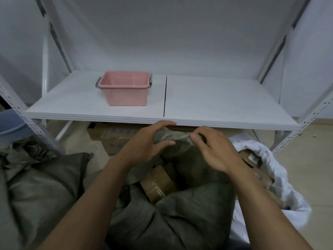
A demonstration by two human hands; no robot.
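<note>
Both hands are up front, right at the near edge of the shelf (216,101). The left hand (144,141) has its fingers curled over a bunched fold of the green sack (189,165), thumb closing in from the near side, so it grips the cloth. The right hand (214,148) meets it from the other side: the thumb presses onto the same fold and the fingers curl behind it, pinching the cloth. The 2 hands sit close together, with only the bunched cloth between them.

The sack sits low in the middle, just in front of the shelf and below its level. Its held fold is lifted to about the shelf's edge, while the rest slumps down toward the camera between the forearms. In the gap below the hands, a brown taped parcel (156,184) shows inside the folds.

Up on the shelf, a pink bin (124,89) stands upright on the left half, well apart from the hands, just left of the dark seam (165,96) dividing the board.

Left of the forearm lies a 2nd sack (45,186), slumped and creased. On the right, a white bag (281,177) gapes open, with cardboard showing inside. Under the shelf, behind the hands, sit printed boxes (115,138). At the far left edge, part of a blue tub (10,121) peeks in past the shelf's post.
</note>
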